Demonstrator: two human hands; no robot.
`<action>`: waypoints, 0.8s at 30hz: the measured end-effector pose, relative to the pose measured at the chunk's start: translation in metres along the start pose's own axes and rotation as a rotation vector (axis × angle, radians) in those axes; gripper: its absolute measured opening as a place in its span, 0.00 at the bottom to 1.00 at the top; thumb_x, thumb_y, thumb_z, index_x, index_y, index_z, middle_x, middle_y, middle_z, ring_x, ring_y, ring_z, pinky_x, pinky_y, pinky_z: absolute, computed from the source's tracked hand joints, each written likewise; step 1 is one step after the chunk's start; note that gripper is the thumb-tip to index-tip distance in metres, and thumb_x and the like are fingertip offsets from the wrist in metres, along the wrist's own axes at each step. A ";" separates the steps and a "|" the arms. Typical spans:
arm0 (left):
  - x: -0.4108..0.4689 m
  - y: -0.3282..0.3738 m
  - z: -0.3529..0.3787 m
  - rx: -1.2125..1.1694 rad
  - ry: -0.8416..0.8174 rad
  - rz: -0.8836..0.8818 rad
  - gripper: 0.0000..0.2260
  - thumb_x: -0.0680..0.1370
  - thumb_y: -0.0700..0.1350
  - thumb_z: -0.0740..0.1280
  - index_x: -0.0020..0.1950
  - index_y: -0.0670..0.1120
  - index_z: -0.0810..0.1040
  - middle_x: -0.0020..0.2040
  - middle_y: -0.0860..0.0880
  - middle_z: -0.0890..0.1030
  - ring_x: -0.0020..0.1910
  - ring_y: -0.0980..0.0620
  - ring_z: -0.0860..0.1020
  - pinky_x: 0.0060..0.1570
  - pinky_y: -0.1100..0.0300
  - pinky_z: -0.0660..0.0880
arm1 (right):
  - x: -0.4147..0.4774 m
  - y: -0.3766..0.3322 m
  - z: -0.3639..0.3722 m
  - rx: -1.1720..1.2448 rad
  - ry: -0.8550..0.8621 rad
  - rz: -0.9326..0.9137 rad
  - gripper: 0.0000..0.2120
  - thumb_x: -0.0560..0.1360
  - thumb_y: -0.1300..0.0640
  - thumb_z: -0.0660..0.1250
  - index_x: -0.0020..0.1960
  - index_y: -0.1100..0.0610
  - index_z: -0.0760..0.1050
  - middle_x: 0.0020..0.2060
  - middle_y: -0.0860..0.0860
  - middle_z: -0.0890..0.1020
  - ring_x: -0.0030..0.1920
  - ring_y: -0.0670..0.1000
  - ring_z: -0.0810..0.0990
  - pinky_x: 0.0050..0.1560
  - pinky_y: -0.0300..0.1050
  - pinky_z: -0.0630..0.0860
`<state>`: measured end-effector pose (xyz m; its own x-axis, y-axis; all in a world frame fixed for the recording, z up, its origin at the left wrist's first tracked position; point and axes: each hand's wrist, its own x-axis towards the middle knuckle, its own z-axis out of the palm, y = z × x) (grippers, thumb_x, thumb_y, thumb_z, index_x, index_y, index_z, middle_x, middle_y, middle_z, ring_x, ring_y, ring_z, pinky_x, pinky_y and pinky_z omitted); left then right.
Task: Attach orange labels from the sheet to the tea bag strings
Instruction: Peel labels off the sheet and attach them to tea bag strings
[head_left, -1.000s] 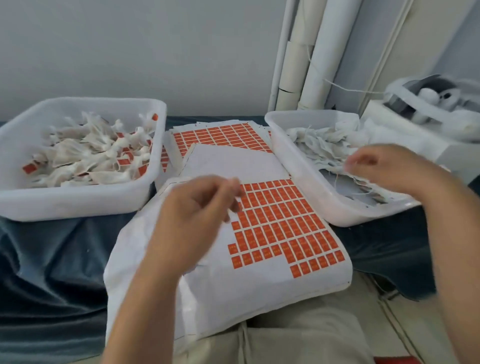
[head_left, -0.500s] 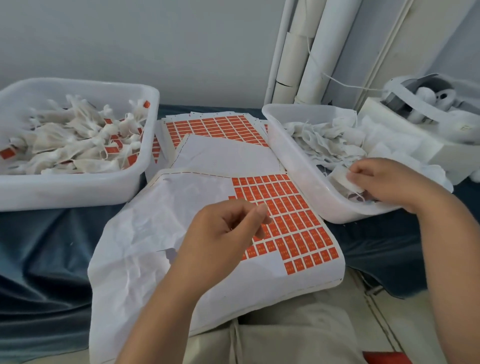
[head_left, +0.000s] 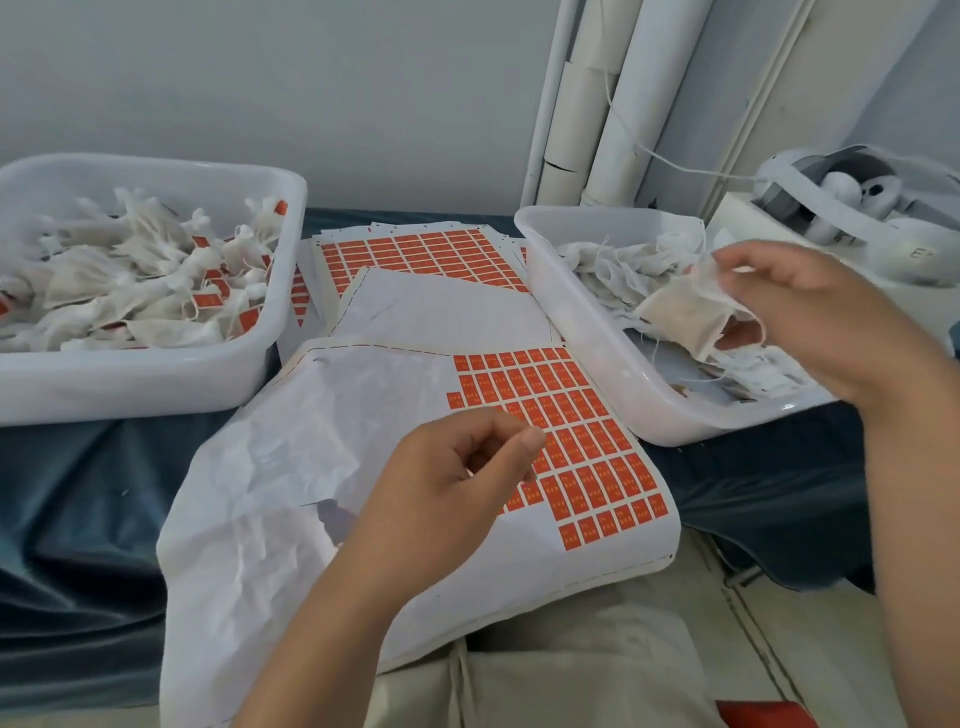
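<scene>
A white sheet (head_left: 311, 441) lies across my lap with a block of orange labels (head_left: 571, 410) on its right half. My left hand (head_left: 447, 483) hovers over the labels' left edge with its fingers curled and thumb against the forefinger; I see nothing between them. My right hand (head_left: 815, 317) pinches an unlabelled tea bag (head_left: 685, 312), lifted just above the right tub (head_left: 587, 338), which holds more plain tea bags with loose strings. The left tub (head_left: 156, 379) holds tea bags with orange labels on them.
A second, fuller label sheet (head_left: 415, 254) lies behind between the tubs. Dark blue cloth (head_left: 78, 493) covers the surface. White rolls (head_left: 587, 104) lean against the wall. A white headset device (head_left: 852, 208) sits at the far right.
My right hand has picked a tea bag out of the right tub and raised it. My left hand has moved down over the lower labels of the sheet.
</scene>
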<state>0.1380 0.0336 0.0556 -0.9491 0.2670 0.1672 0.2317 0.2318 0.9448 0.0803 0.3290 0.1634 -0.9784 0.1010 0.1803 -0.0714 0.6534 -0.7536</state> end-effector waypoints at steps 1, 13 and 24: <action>0.000 0.000 0.002 -0.001 0.025 0.012 0.13 0.78 0.64 0.64 0.52 0.59 0.82 0.47 0.60 0.86 0.47 0.56 0.85 0.47 0.63 0.83 | -0.006 -0.010 0.001 0.032 -0.025 -0.036 0.14 0.85 0.52 0.64 0.52 0.34 0.84 0.47 0.39 0.88 0.41 0.44 0.88 0.39 0.35 0.80; 0.000 -0.007 0.009 -0.253 0.132 -0.028 0.21 0.73 0.58 0.77 0.65 0.64 0.79 0.46 0.52 0.86 0.46 0.49 0.86 0.44 0.45 0.85 | -0.076 -0.023 0.103 0.099 -0.528 -0.066 0.18 0.86 0.52 0.64 0.66 0.27 0.71 0.51 0.42 0.88 0.53 0.50 0.87 0.58 0.57 0.82; 0.003 -0.014 0.017 -0.123 0.488 -0.037 0.10 0.76 0.59 0.74 0.40 0.55 0.81 0.34 0.53 0.81 0.33 0.56 0.79 0.28 0.68 0.74 | -0.080 -0.004 0.142 0.504 -0.585 0.089 0.30 0.77 0.29 0.63 0.70 0.47 0.78 0.62 0.53 0.85 0.64 0.54 0.84 0.67 0.61 0.79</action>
<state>0.1351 0.0470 0.0380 -0.9523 -0.2143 0.2174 0.1969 0.1130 0.9739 0.1312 0.2119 0.0622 -0.9178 -0.3667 -0.1521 0.0703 0.2269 -0.9714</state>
